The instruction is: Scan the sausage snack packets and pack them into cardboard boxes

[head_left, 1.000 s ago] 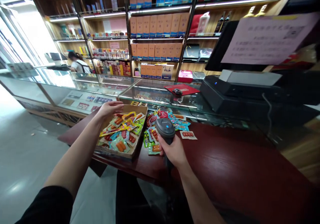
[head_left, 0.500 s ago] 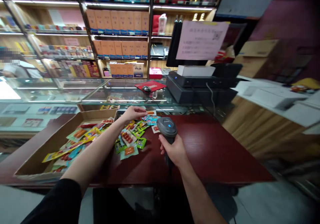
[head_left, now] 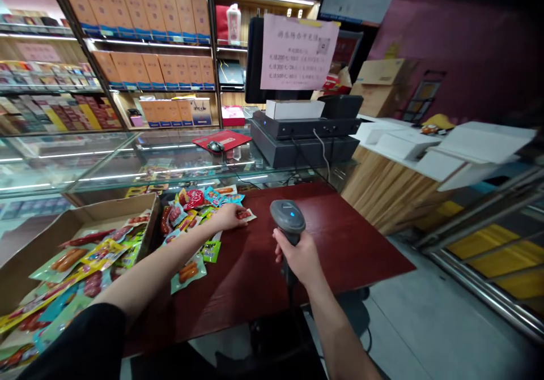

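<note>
My right hand [head_left: 300, 255] grips a dark barcode scanner [head_left: 288, 216] by its handle, holding it upright over the table, with a blue light on its top. At the right edge of a pile of small snack packets [head_left: 187, 213], my left hand [head_left: 229, 217] has its fingers closed on a small sausage packet [head_left: 246, 215] with reddish pieces inside. The packet is at the tabletop, left of the scanner. A larger clear packet of orange sausages [head_left: 188, 272] lies nearer to me. The open cardboard box [head_left: 152, 221] on the left holds many more packets.
The dark red table [head_left: 340, 244] meets a glass display counter [head_left: 170, 148]. On the counter are a mouse [head_left: 215, 146] on a red mat, and a cash drawer [head_left: 293, 150] below a monitor with a paper notice [head_left: 297, 51]. White boxes [head_left: 395, 142] stand at the right.
The view has swung right. My left hand has gone from the far side of the pile to its right edge, nearer me, and holds a sausage packet. My right hand still grips the scanner.
</note>
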Action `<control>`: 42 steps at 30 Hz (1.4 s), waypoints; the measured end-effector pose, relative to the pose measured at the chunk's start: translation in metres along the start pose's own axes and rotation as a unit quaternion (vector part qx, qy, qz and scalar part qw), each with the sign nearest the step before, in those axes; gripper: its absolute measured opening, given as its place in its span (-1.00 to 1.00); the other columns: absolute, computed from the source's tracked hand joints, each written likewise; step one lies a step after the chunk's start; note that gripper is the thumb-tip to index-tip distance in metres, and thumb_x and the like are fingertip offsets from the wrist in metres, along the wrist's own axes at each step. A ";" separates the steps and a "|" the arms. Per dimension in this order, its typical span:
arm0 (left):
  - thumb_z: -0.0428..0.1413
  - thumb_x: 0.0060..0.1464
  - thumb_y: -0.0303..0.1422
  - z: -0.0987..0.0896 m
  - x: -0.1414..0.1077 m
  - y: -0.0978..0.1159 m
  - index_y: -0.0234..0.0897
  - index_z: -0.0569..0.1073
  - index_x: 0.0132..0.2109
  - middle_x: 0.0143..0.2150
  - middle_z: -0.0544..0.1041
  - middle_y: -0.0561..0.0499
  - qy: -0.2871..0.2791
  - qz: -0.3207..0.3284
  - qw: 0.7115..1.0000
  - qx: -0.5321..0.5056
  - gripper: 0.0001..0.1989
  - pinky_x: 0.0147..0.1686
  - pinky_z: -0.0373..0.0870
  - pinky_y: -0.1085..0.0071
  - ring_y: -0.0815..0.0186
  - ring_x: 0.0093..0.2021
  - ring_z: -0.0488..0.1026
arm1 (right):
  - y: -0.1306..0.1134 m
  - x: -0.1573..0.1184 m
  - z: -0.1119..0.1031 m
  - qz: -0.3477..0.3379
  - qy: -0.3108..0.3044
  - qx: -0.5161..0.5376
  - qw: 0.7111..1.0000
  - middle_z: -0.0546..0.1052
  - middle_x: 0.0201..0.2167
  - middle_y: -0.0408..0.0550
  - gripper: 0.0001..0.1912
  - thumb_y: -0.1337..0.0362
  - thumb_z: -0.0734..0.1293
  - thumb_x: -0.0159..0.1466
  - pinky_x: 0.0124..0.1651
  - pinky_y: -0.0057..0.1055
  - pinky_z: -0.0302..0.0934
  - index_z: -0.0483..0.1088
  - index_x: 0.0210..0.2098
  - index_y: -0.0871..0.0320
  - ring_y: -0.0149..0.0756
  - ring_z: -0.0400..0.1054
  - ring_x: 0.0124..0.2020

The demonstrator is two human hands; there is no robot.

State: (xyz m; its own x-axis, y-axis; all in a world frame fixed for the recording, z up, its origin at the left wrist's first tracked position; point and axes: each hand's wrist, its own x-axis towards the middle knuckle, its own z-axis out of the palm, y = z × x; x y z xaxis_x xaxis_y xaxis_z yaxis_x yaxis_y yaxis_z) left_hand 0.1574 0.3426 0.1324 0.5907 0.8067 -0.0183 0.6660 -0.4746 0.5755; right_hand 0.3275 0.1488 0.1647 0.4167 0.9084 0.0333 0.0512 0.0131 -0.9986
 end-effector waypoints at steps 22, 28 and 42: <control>0.22 -0.11 -0.48 -0.029 -0.024 0.025 -0.26 0.60 -0.22 -0.43 0.58 -0.05 0.036 0.001 0.997 0.065 -0.77 -0.24 0.39 0.35 0.12 -0.31 0.55 | -0.002 -0.023 0.017 -0.005 -0.028 -0.020 0.999 0.45 -0.69 -0.20 -0.61 -0.04 0.45 0.14 -0.68 -0.47 0.25 0.38 -0.35 0.15 -0.33 0.35 -0.75; 0.38 -0.31 -0.40 -0.087 -0.053 -0.002 -0.25 0.49 -0.38 -0.55 0.51 0.11 0.131 -0.095 0.953 -0.254 -0.72 -0.42 0.35 0.46 0.35 -0.51 0.44 | -0.004 -0.031 0.048 -0.001 -0.075 -0.018 0.997 0.46 -0.70 -0.19 -0.62 -0.05 0.44 0.14 -0.70 -0.47 0.21 0.37 -0.37 0.13 -0.33 0.33 -0.76; 0.50 -0.37 -0.46 -0.102 -0.126 -0.048 -0.33 0.40 -0.39 -0.36 0.62 0.00 0.176 -0.113 0.795 -0.569 -0.56 -0.32 0.53 0.43 0.32 -0.35 0.60 | -0.011 -0.053 0.118 -0.024 -0.173 -0.030 0.984 0.47 -0.68 -0.16 -0.66 0.01 0.44 0.16 -0.68 -0.48 0.23 0.38 -0.35 0.15 -0.33 0.35 -0.75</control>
State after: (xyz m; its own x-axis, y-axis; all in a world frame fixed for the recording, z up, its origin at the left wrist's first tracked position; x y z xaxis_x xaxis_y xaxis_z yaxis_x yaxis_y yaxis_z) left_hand 0.0048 0.2996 0.1907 0.2177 0.9696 -0.1114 -0.2256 0.1611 0.9608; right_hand 0.1983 0.1500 0.1694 0.0800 0.9954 0.0535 0.1218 0.0435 -0.9916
